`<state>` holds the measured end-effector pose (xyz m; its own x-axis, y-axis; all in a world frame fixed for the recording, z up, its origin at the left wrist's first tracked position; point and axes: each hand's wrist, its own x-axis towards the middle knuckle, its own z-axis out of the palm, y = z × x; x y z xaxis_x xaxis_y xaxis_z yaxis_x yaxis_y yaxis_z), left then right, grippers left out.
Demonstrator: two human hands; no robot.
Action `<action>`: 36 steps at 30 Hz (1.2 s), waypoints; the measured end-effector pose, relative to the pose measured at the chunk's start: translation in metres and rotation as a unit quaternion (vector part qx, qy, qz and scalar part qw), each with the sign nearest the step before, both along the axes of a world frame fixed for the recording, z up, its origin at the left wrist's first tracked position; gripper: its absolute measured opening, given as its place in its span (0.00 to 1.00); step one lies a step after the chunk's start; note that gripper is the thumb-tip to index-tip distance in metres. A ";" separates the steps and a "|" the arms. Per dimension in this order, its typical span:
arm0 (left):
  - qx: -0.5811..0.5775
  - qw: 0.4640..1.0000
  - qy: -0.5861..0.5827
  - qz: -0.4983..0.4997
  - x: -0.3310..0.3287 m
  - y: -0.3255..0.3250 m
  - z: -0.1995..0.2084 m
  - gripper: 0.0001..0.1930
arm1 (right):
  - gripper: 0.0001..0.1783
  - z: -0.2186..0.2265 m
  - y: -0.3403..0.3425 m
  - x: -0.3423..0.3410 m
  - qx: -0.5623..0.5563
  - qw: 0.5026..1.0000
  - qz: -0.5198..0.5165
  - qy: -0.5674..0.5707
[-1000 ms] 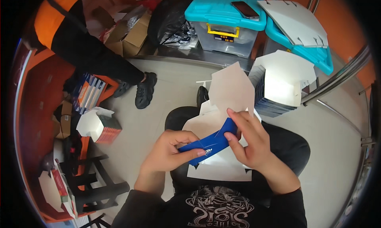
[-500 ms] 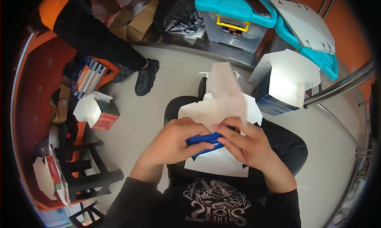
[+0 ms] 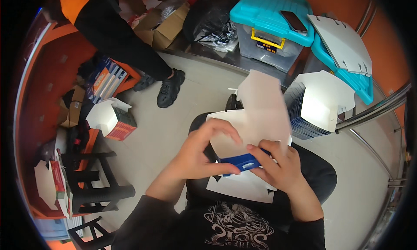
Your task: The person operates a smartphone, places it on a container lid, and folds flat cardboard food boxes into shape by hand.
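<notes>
- Since the earlier frame: left fingers lift off the blue card (image 3: 243,162) and spread; its pale flap (image 3: 263,95) swings from narrow to broad. View shifts slightly too.
- Left hand (image 3: 195,154): thumb against the card's left end, fingers arched apart from it.
- Right hand (image 3: 281,166): clamped on the card's right end.
- Card sits mid-air over the lap (image 3: 316,169), above the near part of the white sheets (image 3: 241,190).
- Done, my read: blue side is bent along a crease. Left: flap stands loose, no closed shape visible; sheets underneath lie flat, apparently unworked.
- Card look: glossy blue strip with a small white print, pale inside; flap blurred, seems one piece with the strip.
- Nested cartons (image 3: 323,100), dark-sided and white inside, stand open beyond the lap's far right corner.
</notes>
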<state>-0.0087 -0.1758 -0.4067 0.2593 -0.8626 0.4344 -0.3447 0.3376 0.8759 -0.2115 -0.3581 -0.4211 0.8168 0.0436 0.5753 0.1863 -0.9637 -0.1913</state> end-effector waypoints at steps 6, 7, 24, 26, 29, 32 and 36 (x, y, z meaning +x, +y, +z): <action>0.045 0.986 -0.005 0.159 0.043 0.026 -0.020 0.63 | 0.39 0.001 -0.020 -0.007 0.142 0.983 0.042 -0.104; 0.041 0.990 0.099 0.086 0.034 0.026 -0.025 0.64 | 0.40 0.000 -0.021 -0.006 0.181 0.977 0.057 -0.102; -0.005 0.975 0.217 0.055 0.011 0.004 -0.056 0.49 | 0.46 -0.021 -0.030 0.006 0.373 0.923 0.057 -0.067; 0.020 0.980 0.181 0.079 0.011 0.007 -0.060 0.50 | 0.46 -0.019 -0.036 0.004 0.356 0.926 0.083 -0.089; -0.025 0.982 0.169 0.085 0.000 -0.007 -0.053 0.53 | 0.45 -0.014 -0.045 -0.010 0.332 0.935 0.076 -0.101; -0.086 0.981 0.131 0.118 -0.002 -0.030 -0.043 0.56 | 0.46 -0.006 -0.059 -0.022 0.298 0.946 0.054 -0.116; -0.181 0.981 0.018 0.059 0.006 -0.090 -0.021 0.52 | 0.51 0.019 -0.093 -0.058 0.261 0.956 0.001 -0.132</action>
<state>-0.0026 -0.2655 -0.4281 0.3686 -0.6160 0.6962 -0.3715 0.5889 0.7178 -0.2697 -0.4513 -0.4023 0.6409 -0.3045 0.7046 0.2961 -0.7488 -0.5930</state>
